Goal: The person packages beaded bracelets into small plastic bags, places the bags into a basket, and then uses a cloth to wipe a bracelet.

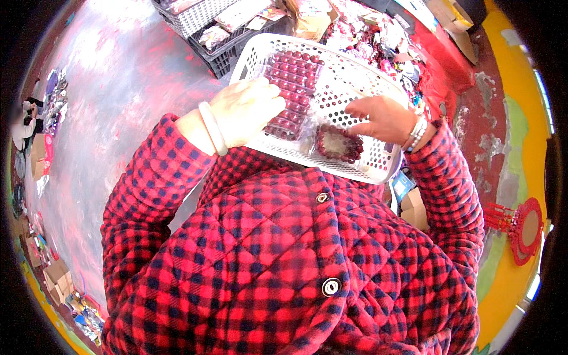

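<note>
Bead tray [294,89]: clear, light, flimsy blister of dark red beads, lying in white basket [361,71]; grip by edges.
Left hand [247,111]: fingers curled, pinching tray edge.
Right hand [381,118]: fingers spread, touching bead bracelet [338,144].

One view only, from the head, looking steeply down the person's own front. The checked red jacket [284,260] fills the near half, very close to the lens. Just beyond it comes the white basket [367,71], with the left hand [248,109] and right hand [381,118] over it. The floor [118,89] bends away far left, and dark fisheye corners ring everything.
</note>
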Demonstrator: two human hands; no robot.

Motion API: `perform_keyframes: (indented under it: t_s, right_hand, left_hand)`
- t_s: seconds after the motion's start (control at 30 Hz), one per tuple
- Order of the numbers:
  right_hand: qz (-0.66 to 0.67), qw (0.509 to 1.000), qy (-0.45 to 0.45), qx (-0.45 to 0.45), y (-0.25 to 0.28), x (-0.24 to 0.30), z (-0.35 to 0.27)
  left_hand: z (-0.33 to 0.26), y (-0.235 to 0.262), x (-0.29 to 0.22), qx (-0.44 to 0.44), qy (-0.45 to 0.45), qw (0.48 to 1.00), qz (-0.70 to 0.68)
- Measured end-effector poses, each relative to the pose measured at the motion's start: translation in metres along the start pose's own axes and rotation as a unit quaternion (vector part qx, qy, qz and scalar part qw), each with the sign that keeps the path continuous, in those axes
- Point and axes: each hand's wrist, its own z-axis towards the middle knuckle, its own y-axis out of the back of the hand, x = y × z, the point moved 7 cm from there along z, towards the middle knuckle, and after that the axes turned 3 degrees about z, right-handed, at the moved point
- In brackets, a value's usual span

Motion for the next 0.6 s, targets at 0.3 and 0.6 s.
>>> perform_keyframes:
  t_s: [0.3, 0.6]
  right_hand:
    - [-0.006, 0.995, -0.03, 0.092, -0.028, -0.003, -0.003]
    - [0.098, 0.989, -0.102, 0.041, -0.019, 0.018, -0.033]
  left_hand:
    - [0.007, 0.001, 0.001, 0.009, 0.003, 1.0, -0.017]
    - [0.003, 0.003, -0.001, -0.016, -0.011, 1.0, -0.004]
